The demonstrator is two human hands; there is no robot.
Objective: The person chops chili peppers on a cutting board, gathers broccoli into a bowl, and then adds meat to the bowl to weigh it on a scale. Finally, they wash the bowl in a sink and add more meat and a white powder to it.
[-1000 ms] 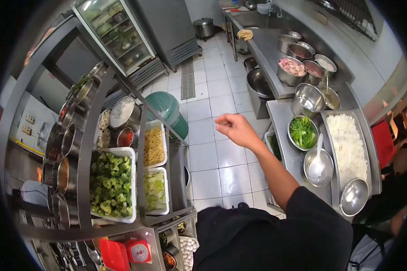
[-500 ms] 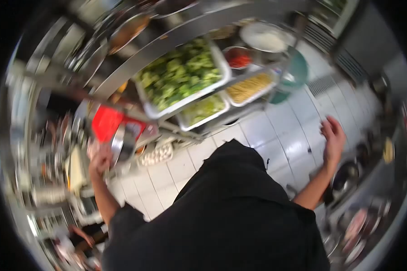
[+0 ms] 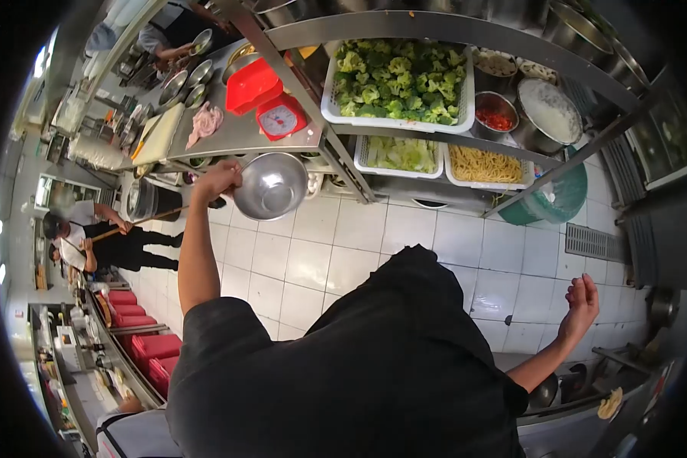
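My left hand [image 3: 220, 179] grips the rim of a shiny steel mixing bowl [image 3: 271, 187]. The bowl is tilted toward me with its inside showing bare metal, and hangs over the floor near the steel counter's edge. Just beyond it on the counter stand a red kitchen scale [image 3: 280, 120] with a round dial and a red tray [image 3: 253, 85]. Off to the right, my right hand [image 3: 580, 305] hangs in the air with loosely bent fingers and nothing in it, above the tiled floor.
A steel rack carries white baskets of broccoli [image 3: 401, 80], lettuce [image 3: 399, 155] and noodles [image 3: 486, 164]. Near its right end are a green bin [image 3: 542, 200] and floor drain [image 3: 594, 243]. On the left, a person [image 3: 122, 237] holds a long stick. A cloth [image 3: 204, 122] lies on the counter.
The view has swung, so the rack now sits further right and the left aisle with people shows more. My left hand still holds the bowl, now held further out from the counter.
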